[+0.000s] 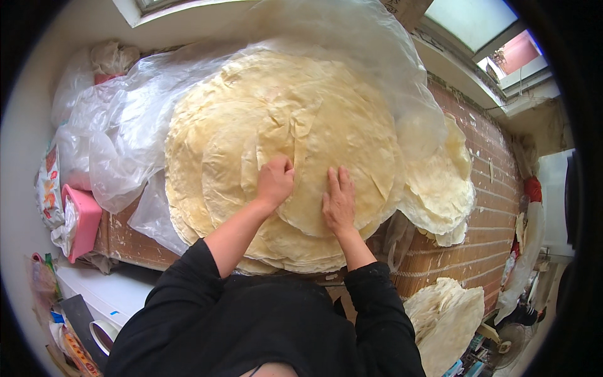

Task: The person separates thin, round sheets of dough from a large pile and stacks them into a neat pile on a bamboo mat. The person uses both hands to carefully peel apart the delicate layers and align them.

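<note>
A broad, overlapping pile of thin, round, yellowish flatbread sheets (221, 151) lies before me, wrinkled and ragged at the rims. My left hand (277, 181) is curled into a fist on the pile, its thumb side at a raised fold near the middle; it seems to pinch the fold of the top flatbread sheet (348, 141). Its fingertips are mostly hidden. Flat on that same sheet, to the right of the fold, my right hand (340, 202) rests palm down with extended fingers and holds nothing.
Clear plastic sheeting (132, 113) drapes around the pile's back and left. Smaller flatbread stacks lie at right (435, 188) and lower right (443, 320). A pink plastic bin (87, 226) stands left. Brown slatted matting (490, 202) covers the surface at right. A fan (506, 346) is lower right.
</note>
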`<act>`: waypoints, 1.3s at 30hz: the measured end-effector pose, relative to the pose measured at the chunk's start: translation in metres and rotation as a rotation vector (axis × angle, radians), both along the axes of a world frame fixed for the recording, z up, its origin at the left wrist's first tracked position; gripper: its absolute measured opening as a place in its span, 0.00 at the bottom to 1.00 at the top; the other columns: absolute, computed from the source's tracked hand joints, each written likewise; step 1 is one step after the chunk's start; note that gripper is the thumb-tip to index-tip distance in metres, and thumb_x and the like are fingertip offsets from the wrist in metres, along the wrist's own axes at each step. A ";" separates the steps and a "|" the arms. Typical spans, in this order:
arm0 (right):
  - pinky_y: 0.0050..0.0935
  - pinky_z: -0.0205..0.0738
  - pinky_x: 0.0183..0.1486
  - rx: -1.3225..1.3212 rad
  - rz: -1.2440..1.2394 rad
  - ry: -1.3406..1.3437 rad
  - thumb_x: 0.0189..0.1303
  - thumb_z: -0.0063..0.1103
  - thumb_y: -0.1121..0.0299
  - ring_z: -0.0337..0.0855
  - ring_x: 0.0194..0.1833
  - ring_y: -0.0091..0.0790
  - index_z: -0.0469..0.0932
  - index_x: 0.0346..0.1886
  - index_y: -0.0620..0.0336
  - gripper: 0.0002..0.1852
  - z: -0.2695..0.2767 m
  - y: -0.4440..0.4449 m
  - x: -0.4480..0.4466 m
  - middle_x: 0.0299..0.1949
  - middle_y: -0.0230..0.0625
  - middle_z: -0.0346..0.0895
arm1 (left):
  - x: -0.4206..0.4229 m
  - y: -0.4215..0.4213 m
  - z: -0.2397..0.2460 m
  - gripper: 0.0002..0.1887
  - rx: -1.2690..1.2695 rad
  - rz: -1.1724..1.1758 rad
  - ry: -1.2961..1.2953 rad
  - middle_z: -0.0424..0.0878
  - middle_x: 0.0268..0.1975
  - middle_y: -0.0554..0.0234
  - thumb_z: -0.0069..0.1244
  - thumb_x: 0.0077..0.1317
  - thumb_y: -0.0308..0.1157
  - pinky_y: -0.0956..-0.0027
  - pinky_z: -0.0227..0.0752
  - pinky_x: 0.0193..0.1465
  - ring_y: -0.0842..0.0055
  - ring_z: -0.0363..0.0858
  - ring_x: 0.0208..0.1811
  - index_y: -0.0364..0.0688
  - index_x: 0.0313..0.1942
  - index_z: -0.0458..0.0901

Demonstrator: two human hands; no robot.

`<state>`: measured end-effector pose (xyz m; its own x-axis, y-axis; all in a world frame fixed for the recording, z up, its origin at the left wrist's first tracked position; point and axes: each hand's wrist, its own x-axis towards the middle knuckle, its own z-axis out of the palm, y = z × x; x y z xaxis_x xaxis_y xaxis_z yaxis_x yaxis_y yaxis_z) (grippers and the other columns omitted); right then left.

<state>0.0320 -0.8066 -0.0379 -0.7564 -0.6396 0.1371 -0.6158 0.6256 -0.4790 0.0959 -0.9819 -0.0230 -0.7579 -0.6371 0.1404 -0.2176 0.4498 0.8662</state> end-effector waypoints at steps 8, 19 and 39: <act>0.43 0.40 0.68 0.009 0.042 0.006 0.54 0.50 0.71 0.46 0.69 0.45 0.56 0.66 0.50 0.33 -0.002 0.004 -0.004 0.68 0.44 0.46 | -0.009 -0.002 0.032 0.05 0.863 0.003 -0.152 0.75 0.21 0.72 0.52 0.57 0.27 0.82 0.59 0.21 0.89 0.66 0.19 0.36 0.25 0.78; 0.43 0.39 0.68 0.053 0.034 0.009 0.55 0.50 0.69 0.45 0.69 0.44 0.55 0.66 0.48 0.33 -0.006 0.008 -0.011 0.68 0.43 0.46 | 0.019 -0.029 0.017 0.05 1.254 -0.088 0.248 0.77 0.30 0.74 0.50 0.62 0.31 0.80 0.66 0.29 0.87 0.72 0.29 0.43 0.37 0.75; 0.43 0.40 0.68 0.055 0.030 -0.038 0.55 0.51 0.67 0.45 0.69 0.41 0.55 0.66 0.45 0.32 -0.007 0.011 -0.011 0.68 0.40 0.47 | -0.065 -0.061 0.032 0.14 0.191 0.115 -0.129 0.76 0.25 0.65 0.57 0.52 0.39 0.73 0.65 0.27 0.80 0.72 0.27 0.37 0.25 0.74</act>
